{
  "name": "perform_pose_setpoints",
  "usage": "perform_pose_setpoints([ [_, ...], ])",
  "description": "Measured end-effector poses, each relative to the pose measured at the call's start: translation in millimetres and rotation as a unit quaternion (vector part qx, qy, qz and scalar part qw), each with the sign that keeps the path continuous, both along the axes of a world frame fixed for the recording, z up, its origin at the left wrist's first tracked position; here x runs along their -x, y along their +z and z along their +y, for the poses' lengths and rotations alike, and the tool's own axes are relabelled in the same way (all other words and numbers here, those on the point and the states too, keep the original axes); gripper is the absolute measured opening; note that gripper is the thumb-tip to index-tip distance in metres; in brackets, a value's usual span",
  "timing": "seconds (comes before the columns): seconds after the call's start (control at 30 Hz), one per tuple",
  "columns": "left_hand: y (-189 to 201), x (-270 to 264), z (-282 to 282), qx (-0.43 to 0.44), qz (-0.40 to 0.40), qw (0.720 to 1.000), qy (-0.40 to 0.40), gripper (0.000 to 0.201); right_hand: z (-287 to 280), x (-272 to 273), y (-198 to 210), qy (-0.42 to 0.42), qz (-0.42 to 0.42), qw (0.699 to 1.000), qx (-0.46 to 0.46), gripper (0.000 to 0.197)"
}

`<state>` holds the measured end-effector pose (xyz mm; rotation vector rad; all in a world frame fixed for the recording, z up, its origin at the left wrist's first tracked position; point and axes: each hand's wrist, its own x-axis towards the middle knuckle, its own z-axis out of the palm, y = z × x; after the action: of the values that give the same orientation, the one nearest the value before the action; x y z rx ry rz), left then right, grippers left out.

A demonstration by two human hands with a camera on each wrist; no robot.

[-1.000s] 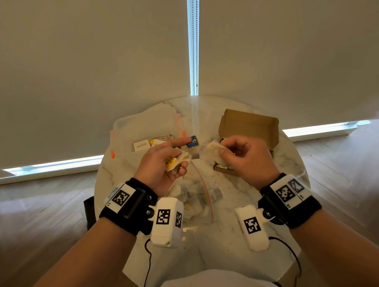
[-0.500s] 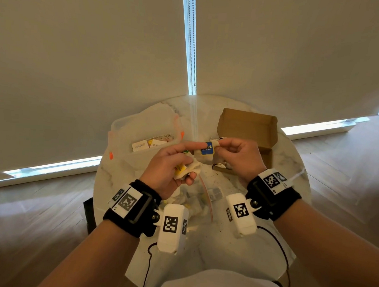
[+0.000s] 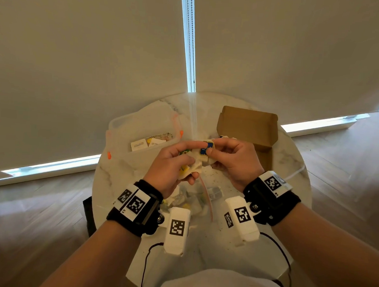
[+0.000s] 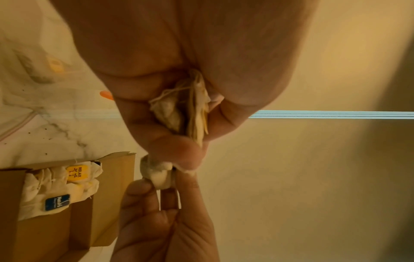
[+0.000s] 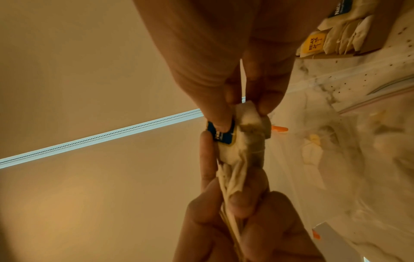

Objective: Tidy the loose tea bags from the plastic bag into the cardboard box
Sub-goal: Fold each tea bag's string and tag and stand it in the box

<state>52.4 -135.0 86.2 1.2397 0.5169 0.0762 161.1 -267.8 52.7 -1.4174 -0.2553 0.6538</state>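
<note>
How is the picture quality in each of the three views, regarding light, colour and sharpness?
Head view: wide-angle bending at the edges, bright strips of daylight under the blinds, the left hand and right hand fairly sharp. Left wrist view: strong orange cast, the palm near the lens soft, the cardboard box readable. Right wrist view: same warm cast, the plastic bag blurred, the blue-tagged tea bag clearer.

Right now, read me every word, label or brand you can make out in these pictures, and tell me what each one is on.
"RELAX": yellow tag on a tea bag in the cardboard box.
"Natur...", cut short: blue tag on another tea bag in the box; the smaller line beneath is unreadable.
Blue tag pinched by the right hand: print too blurred.
White packets in the clear container: lettering too small.
Wrist markers: square codes, no words.
</note>
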Motion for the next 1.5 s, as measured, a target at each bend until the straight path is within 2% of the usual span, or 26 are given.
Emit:
perform_pose_setpoints([
  [0.37,-6,-8,2,-0.055,0.015,0.998,0.041,0.041,2,-14,-7,-0.041,-0.037,0.997,0.045,0.013],
  [0.5,-8,-14,0,-0.025,0.011,0.999,0.044,0.044,2,-14,-4,-0.013,-0.046,0.998,0.037,0.014],
  [0.67,-11,-15,1,0.024,0.006,0.999,0.035,0.043,3,-20,-7,-0.017,-0.041,0.998,0.046,0.015],
  [0.93,-19,-18,8,-0.071,0.052,0.996,0.015,0.041,3,-29,-11,-0.045,-0.027,0.998,0.029,0.012],
  [1.17,-14,-22,6,0.002,0.036,0.999,0.017,0.042,3,-27,-9,-0.025,0.002,1.000,0.015,0.015],
  [1.3,-16,-22,4,-0.001,0.039,0.999,0.012,0.042,1,-27,-7,-0.030,0.040,0.999,0.001,0.017],
  [1.4,-16,-21,4,-0.016,0.039,0.999,0.027,0.042,-4,-35,-8,-0.031,0.021,0.999,0.033,0.016],
  [1.5,-15,-22,7,-0.015,0.053,0.997,0.046,0.041,-14,-66,-18,-0.052,-0.039,0.991,0.117,0.018],
])
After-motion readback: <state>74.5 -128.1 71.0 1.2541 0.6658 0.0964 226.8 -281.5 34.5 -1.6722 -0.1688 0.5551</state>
